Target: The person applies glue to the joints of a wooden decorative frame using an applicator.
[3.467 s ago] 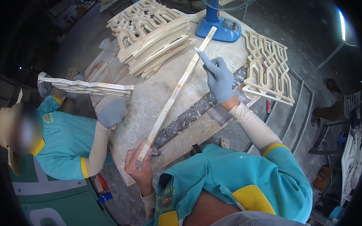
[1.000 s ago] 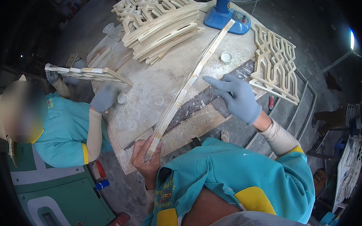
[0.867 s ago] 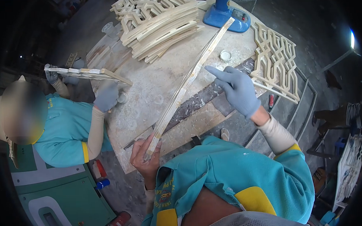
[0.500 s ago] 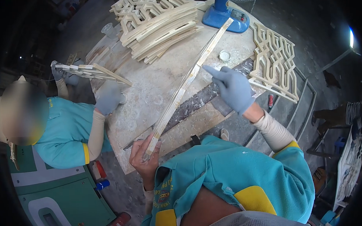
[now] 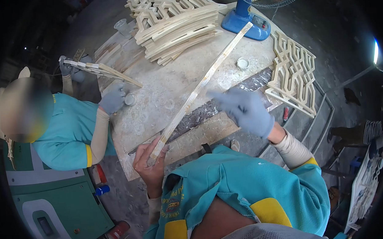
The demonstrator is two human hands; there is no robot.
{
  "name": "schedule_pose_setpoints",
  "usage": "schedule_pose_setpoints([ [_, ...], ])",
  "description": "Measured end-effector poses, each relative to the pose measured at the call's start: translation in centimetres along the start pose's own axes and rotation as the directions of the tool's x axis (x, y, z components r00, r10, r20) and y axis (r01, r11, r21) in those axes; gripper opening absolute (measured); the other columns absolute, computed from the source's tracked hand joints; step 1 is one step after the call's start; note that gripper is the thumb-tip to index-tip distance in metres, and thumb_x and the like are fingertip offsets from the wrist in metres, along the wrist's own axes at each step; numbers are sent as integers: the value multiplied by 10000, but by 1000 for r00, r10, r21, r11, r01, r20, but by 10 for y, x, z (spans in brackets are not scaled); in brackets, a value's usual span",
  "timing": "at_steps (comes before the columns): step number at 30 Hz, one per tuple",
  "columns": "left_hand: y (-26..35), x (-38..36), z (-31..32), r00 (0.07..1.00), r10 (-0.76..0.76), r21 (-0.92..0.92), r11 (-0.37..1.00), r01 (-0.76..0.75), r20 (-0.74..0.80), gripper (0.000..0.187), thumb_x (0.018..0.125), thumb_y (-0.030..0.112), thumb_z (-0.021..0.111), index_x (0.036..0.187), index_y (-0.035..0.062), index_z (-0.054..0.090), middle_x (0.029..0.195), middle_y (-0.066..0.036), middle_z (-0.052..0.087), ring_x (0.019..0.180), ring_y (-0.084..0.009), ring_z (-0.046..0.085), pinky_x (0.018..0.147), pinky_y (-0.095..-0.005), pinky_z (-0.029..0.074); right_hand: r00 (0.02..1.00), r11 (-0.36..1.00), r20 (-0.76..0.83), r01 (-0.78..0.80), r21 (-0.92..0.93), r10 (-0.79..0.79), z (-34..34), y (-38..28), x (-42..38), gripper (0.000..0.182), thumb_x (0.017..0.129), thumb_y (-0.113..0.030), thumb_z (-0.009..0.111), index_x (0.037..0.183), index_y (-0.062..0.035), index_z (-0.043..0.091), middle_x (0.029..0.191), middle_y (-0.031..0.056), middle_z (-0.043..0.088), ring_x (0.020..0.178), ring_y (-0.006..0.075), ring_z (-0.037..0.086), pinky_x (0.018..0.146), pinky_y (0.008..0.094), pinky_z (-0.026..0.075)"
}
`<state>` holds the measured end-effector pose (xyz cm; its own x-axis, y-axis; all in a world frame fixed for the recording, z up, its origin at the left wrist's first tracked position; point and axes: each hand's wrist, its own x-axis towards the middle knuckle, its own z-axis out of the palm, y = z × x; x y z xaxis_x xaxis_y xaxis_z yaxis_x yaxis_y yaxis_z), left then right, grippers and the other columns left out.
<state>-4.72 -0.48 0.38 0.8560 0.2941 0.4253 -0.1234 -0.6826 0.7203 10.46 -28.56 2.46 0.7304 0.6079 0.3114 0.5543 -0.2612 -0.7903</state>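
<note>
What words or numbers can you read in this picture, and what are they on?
"TNHH": yellow lettering on the camera wearer's teal shirt; the first letter is unsure.
"PH": in another yellow line there; the rest is unclear.
Too small to read: the badge between those lines, and the yellow marks on the co-worker's shirt.
No numbers can be read.

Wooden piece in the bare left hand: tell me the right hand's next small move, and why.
Perhaps bring the gloved right hand onto the upward edge of the wooden piece: the bare left hand holds its near end, and the right hand, blurred, seems close beside it.
</note>
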Motion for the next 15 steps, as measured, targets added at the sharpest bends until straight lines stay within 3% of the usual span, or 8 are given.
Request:
schedule_pose_setpoints([
  [2,1,2,-2,1000,-9,-1,1000,9,-4,386,754,6,835,1133,11,760,832,-84,657,750,-163,621,689,-289,487,951,969,-280,-183,-163,132,-11,12,10,386,956,-123,635,1341,-125,660,705,74,576,649,138,535,624,318,450],
  [4,0,6,-4,999,-36,-9,999,36,1,371,769,11,830,1131,-3,754,874,-88,675,788,-162,637,705,-284,495,862,969,-458,-247,-8,216,-24,23,27,356,953,-238,674,1277,-92,698,658,83,541,593,110,519,561,303,428],
  [8,-5,12,-6,999,-54,-14,998,54,4,342,795,4,810,1131,-13,750,919,-100,686,832,-161,649,728,-280,505,792,930,-522,-367,4,315,-64,57,59,380,930,-315,719,1215,-65,731,654,32,562,635,53,502,563,266,405],
  [10,-10,13,-4,994,-76,-43,996,73,-76,320,814,-9,788,1132,-16,745,927,-109,681,847,-163,650,741,-280,509,665,982,-730,-25,188,156,-64,101,69,338,906,-330,735,1127,-76,766,703,-3,617,608,59,503,545,249,394],
  [11,-16,12,-2,996,-67,-48,997,64,-66,320,814,-9,788,1132,-16,745,927,-109,681,847,-163,650,741,-280,509,655,983,-739,-28,183,157,-64,111,68,338,906,-330,735,1127,-76,766,703,-3,617,608,59,503,545,249,394],
  [13,-27,10,2,982,-105,-144,986,83,-157,271,827,-15,772,1094,-40,733,935,-110,674,840,-176,644,731,-297,512,594,754,-496,-330,567,633,-60,130,64,276,964,-268,679,1151,-77,752,713,-22,624,616,77,557,567,271,473],
  [15,-32,8,-3,989,-75,-88,994,64,-124,228,865,-34,736,1089,-66,709,969,-99,668,861,-161,632,750,-288,514,731,913,-548,-335,232,407,-22,186,64,269,974,-268,657,1138,-79,757,804,-10,692,604,102,565,549,267,476],
])
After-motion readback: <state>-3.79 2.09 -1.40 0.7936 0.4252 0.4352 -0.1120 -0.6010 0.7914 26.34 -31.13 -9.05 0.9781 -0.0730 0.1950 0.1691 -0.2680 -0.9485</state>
